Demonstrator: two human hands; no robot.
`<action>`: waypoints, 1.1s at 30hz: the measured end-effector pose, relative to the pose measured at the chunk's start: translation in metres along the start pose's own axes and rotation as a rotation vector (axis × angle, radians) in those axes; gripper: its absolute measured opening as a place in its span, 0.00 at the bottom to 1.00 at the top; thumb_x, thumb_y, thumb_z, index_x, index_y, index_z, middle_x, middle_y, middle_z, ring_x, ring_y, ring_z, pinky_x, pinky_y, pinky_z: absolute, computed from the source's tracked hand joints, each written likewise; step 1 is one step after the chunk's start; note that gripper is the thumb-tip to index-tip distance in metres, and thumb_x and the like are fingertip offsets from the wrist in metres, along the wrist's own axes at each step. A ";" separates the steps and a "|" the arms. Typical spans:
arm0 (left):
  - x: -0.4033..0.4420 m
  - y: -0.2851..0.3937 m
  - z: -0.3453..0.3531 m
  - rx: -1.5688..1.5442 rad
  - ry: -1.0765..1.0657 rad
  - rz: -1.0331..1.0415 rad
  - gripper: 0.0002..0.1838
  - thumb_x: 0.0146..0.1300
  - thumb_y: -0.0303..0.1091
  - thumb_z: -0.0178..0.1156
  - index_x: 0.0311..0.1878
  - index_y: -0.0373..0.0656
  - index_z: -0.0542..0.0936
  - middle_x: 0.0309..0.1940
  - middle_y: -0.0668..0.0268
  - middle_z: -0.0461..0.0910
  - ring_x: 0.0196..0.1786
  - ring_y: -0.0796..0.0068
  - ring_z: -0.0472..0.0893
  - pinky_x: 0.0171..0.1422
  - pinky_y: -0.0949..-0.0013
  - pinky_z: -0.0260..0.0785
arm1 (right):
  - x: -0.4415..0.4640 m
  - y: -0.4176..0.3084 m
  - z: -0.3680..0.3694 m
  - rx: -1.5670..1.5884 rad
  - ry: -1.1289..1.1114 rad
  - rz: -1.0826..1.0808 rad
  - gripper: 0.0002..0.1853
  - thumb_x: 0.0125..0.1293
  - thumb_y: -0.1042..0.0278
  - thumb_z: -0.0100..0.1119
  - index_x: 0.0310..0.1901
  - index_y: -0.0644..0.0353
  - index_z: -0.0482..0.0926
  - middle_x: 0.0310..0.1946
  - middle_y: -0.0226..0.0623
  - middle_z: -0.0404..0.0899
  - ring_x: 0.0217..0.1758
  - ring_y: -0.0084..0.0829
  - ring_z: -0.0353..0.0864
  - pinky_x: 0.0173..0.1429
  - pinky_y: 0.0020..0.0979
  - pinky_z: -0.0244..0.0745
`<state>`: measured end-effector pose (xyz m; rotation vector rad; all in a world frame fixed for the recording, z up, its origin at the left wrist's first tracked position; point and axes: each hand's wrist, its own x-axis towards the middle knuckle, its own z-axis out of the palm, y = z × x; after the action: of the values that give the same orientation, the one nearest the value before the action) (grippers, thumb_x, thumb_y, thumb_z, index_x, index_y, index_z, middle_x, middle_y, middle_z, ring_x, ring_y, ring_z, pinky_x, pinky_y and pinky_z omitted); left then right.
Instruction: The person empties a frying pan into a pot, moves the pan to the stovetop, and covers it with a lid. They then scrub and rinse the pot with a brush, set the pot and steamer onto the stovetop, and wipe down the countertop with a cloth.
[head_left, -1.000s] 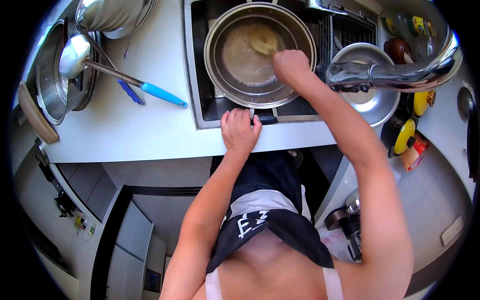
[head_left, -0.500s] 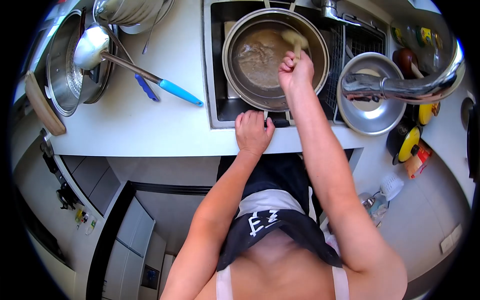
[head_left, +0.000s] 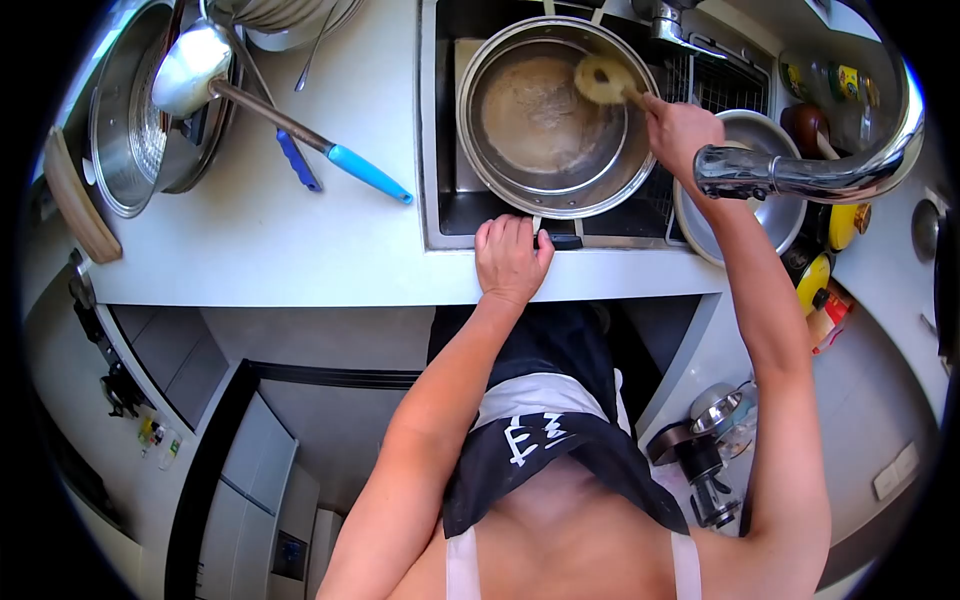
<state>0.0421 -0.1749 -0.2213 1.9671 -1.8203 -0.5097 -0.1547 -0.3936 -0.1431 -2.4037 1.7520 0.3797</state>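
A large steel pot with cloudy brownish water in it sits in the sink. My left hand is wrapped over the pot's near handle, at the sink's front edge. With my right hand I grip the short handle of a pale, round-headed pot brush, which has a dark hole in the middle of its head. The brush head is over the pot's far right inner side; whether it touches the wall or the water I cannot tell. My right hand is just outside the pot's right rim.
A chrome faucet spout arches above a metal bowl right of the pot. A wire rack stands in the sink's right part. On the left counter lie a ladle with a blue handle and a steel pot with a glass lid.
My right hand has moved right with the brush, from over the pot to beyond its right rim. The brush head now shows its round face. My left hand stays on the handle.
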 end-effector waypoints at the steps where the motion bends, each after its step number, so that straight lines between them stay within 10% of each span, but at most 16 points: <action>1: -0.001 0.000 -0.001 -0.025 0.004 -0.001 0.11 0.55 0.37 0.63 0.38 0.41 0.80 0.37 0.61 0.79 0.48 0.62 0.78 0.59 0.55 0.66 | -0.008 -0.005 -0.021 -0.005 -0.005 -0.011 0.13 0.65 0.63 0.55 0.48 0.51 0.84 0.28 0.47 0.84 0.35 0.48 0.85 0.42 0.46 0.80; 7: -0.001 -0.004 -0.001 -0.065 0.001 -0.028 0.11 0.55 0.38 0.62 0.38 0.42 0.80 0.36 0.63 0.80 0.47 0.63 0.78 0.59 0.56 0.65 | -0.086 0.016 -0.046 -0.191 0.060 -0.419 0.14 0.66 0.62 0.56 0.50 0.52 0.85 0.24 0.49 0.81 0.32 0.48 0.84 0.43 0.47 0.78; 8: -0.001 -0.004 -0.001 -0.067 0.012 -0.022 0.11 0.55 0.38 0.62 0.37 0.43 0.80 0.35 0.63 0.80 0.48 0.64 0.78 0.60 0.56 0.65 | -0.081 -0.021 -0.070 -0.066 -0.558 -0.085 0.15 0.65 0.59 0.56 0.47 0.53 0.87 0.28 0.52 0.83 0.35 0.49 0.85 0.46 0.48 0.78; 10: -0.003 -0.005 0.000 -0.065 0.012 -0.025 0.11 0.55 0.38 0.63 0.37 0.43 0.80 0.35 0.63 0.80 0.48 0.64 0.78 0.60 0.56 0.65 | -0.080 -0.041 -0.043 0.315 -0.595 -0.098 0.16 0.65 0.59 0.54 0.48 0.54 0.87 0.32 0.53 0.84 0.36 0.50 0.85 0.47 0.45 0.78; 13: -0.003 -0.006 0.001 -0.057 0.028 -0.023 0.11 0.55 0.38 0.63 0.36 0.43 0.80 0.35 0.63 0.80 0.47 0.64 0.78 0.59 0.56 0.65 | -0.037 -0.071 0.040 0.949 -0.673 0.075 0.16 0.68 0.59 0.55 0.32 0.66 0.79 0.15 0.30 0.67 0.21 0.20 0.67 0.28 0.30 0.66; 16: -0.003 -0.006 0.000 -0.073 0.034 -0.014 0.10 0.54 0.38 0.63 0.35 0.43 0.79 0.35 0.64 0.80 0.47 0.64 0.78 0.59 0.58 0.65 | 0.015 -0.081 0.074 0.366 0.029 -0.112 0.15 0.69 0.55 0.53 0.47 0.52 0.86 0.32 0.47 0.85 0.37 0.53 0.84 0.42 0.47 0.79; 23: -0.003 -0.006 0.003 -0.072 0.012 -0.039 0.10 0.55 0.39 0.63 0.36 0.43 0.80 0.35 0.63 0.80 0.48 0.64 0.79 0.60 0.56 0.65 | -0.008 -0.010 0.031 -0.209 -0.173 -0.150 0.13 0.60 0.66 0.55 0.25 0.62 0.85 0.23 0.50 0.83 0.26 0.48 0.86 0.33 0.43 0.80; 25: -0.002 -0.004 0.000 -0.081 0.005 -0.031 0.10 0.55 0.39 0.63 0.36 0.43 0.80 0.35 0.63 0.80 0.48 0.64 0.79 0.60 0.56 0.65 | -0.045 0.009 0.011 -0.320 -0.333 -0.564 0.11 0.63 0.65 0.55 0.36 0.58 0.85 0.26 0.50 0.84 0.31 0.47 0.87 0.34 0.42 0.81; 26: -0.003 -0.004 -0.001 -0.079 0.000 -0.031 0.10 0.55 0.38 0.63 0.36 0.43 0.80 0.35 0.63 0.80 0.48 0.64 0.78 0.60 0.56 0.65 | -0.070 0.000 -0.011 0.115 -0.355 -0.175 0.11 0.65 0.64 0.54 0.44 0.50 0.85 0.32 0.47 0.84 0.34 0.45 0.86 0.33 0.42 0.79; 29: -0.003 -0.005 0.000 -0.080 0.006 -0.031 0.10 0.55 0.38 0.62 0.36 0.42 0.80 0.36 0.63 0.80 0.48 0.64 0.78 0.60 0.57 0.65 | -0.091 0.000 -0.057 -0.106 -0.209 -0.134 0.13 0.65 0.64 0.57 0.49 0.50 0.86 0.25 0.49 0.81 0.31 0.46 0.84 0.37 0.46 0.77; 30: -0.003 -0.004 -0.001 -0.072 0.009 -0.030 0.10 0.55 0.38 0.62 0.36 0.42 0.80 0.36 0.63 0.80 0.48 0.64 0.78 0.60 0.57 0.65 | -0.082 0.020 -0.046 -0.150 0.188 -0.404 0.16 0.66 0.64 0.59 0.55 0.49 0.84 0.23 0.45 0.79 0.27 0.44 0.82 0.34 0.43 0.76; 33: -0.002 -0.004 -0.001 -0.058 0.013 -0.020 0.10 0.56 0.38 0.62 0.36 0.42 0.79 0.36 0.63 0.80 0.48 0.63 0.78 0.60 0.57 0.65 | -0.053 0.038 -0.031 -0.139 0.174 -0.358 0.18 0.69 0.65 0.59 0.59 0.48 0.80 0.23 0.43 0.78 0.26 0.41 0.81 0.32 0.41 0.75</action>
<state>0.0459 -0.1728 -0.2230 1.9468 -1.7600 -0.5490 -0.2022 -0.3647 -0.0974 -2.8549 1.3475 0.2594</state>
